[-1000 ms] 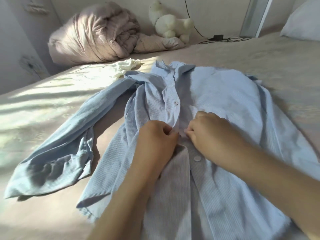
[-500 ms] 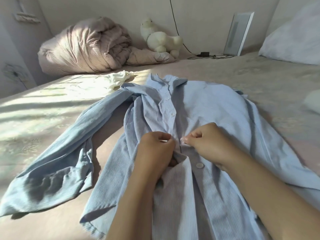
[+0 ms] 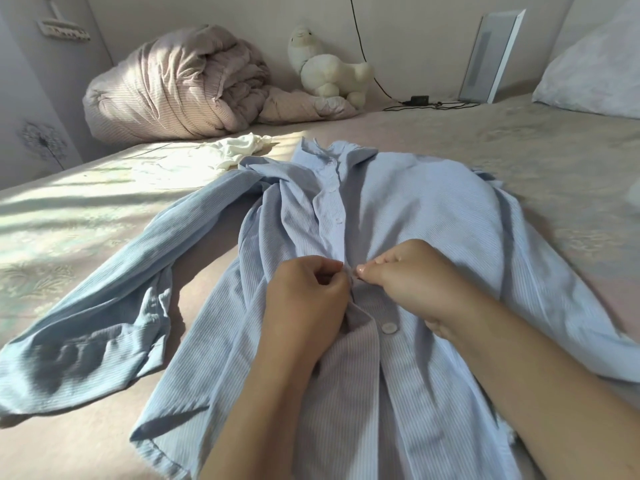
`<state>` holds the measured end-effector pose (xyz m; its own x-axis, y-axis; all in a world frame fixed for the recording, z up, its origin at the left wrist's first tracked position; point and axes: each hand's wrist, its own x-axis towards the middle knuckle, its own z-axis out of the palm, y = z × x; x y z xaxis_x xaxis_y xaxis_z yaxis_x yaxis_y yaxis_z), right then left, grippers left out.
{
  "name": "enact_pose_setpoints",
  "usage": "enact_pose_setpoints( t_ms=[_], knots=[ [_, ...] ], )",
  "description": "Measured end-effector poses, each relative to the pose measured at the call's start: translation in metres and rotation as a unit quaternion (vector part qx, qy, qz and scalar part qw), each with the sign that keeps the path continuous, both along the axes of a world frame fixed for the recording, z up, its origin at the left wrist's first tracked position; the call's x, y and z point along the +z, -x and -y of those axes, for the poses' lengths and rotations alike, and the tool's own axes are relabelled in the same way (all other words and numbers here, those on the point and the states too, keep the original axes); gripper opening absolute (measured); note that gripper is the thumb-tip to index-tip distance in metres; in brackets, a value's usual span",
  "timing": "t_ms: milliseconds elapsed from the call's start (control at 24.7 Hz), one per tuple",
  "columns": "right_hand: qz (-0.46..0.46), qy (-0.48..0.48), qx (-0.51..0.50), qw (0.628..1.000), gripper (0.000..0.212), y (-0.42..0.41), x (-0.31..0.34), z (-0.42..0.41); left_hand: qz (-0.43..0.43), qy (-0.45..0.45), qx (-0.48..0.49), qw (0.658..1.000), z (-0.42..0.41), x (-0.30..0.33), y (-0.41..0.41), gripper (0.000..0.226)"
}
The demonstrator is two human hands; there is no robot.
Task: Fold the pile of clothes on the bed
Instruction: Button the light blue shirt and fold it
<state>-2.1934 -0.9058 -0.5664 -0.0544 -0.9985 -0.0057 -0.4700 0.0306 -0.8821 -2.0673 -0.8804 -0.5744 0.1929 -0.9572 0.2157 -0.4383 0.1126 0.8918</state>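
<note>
Light blue striped button-up shirt (image 3: 415, 209) is laid out front-up in the middle of the bed (image 3: 519, 140), one sleeve flung out to the left. Both hands sit at the button placket mid-chest: left hand (image 3: 308, 299) has its grip pinched on the left edge, right hand (image 3: 412, 282) pinched on the right edge, fingertips almost touching. A crumpled white garment (image 3: 239, 150) lies just past the collar.
</note>
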Motion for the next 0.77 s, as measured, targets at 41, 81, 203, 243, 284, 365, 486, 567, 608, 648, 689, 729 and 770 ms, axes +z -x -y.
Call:
enact_pose_setpoints(
  t_ms=[41,81,203,243,284,365,486,567,608,648,689,729,770],
  knots=[
    [-0.009,0.003,0.0,1.0,0.034,0.0,-0.002,0.001,-0.005,-0.004,-0.005,1.0,-0.002,0.0,0.0,0.013],
    [-0.009,0.002,0.001,1.0,0.033,0.001,-0.004,0.003,-0.009,-0.008,-0.013,1.0,-0.003,0.001,0.0,0.012],
    [0.039,-0.01,0.006,0.999,0.023,0.0,-0.007,0.005,-0.046,-0.041,-0.041,0.997,-0.002,0.002,-0.002,0.026],
    [0.055,-0.01,0.005,0.998,0.022,0.0,-0.007,0.005,-0.065,-0.054,-0.045,0.995,0.0,0.002,-0.004,0.03],
    [0.072,-0.01,0.003,0.997,0.025,0.0,-0.007,0.005,-0.079,-0.06,-0.048,0.994,0.002,0.002,-0.004,0.028],
    [0.094,-0.007,-0.006,0.996,0.026,-0.001,-0.008,0.005,-0.081,-0.064,-0.047,0.994,0.005,0.004,-0.004,0.017],
    [0.067,0.022,-0.03,0.997,0.027,-0.003,-0.01,0.004,-0.078,-0.053,-0.041,0.995,0.007,0.003,0.0,0.016],
    [0.036,0.033,-0.036,0.998,0.03,-0.003,-0.013,0.005,-0.059,-0.027,-0.019,0.998,0.007,0.0,0.002,0.017],
    [0.025,0.035,-0.038,0.998,0.03,-0.004,-0.014,0.006,-0.051,-0.016,-0.01,0.999,0.006,-0.001,0.003,0.017],
    [0.016,0.034,-0.039,0.999,0.03,-0.004,-0.014,0.007,-0.044,-0.005,-0.005,0.999,0.006,-0.002,0.003,0.017],
    [0.007,0.033,-0.037,0.999,0.031,-0.004,-0.014,0.007,-0.036,0.005,-0.002,0.999,0.006,-0.002,0.004,0.017],
    [-0.002,0.031,-0.034,0.999,0.031,-0.004,-0.013,0.007,-0.024,0.017,0.003,1.0,0.006,-0.003,0.004,0.017],
    [-0.009,0.031,-0.031,0.999,0.032,-0.003,-0.014,0.008,-0.011,0.027,0.008,1.0,0.005,-0.003,0.004,0.017]
  ],
)
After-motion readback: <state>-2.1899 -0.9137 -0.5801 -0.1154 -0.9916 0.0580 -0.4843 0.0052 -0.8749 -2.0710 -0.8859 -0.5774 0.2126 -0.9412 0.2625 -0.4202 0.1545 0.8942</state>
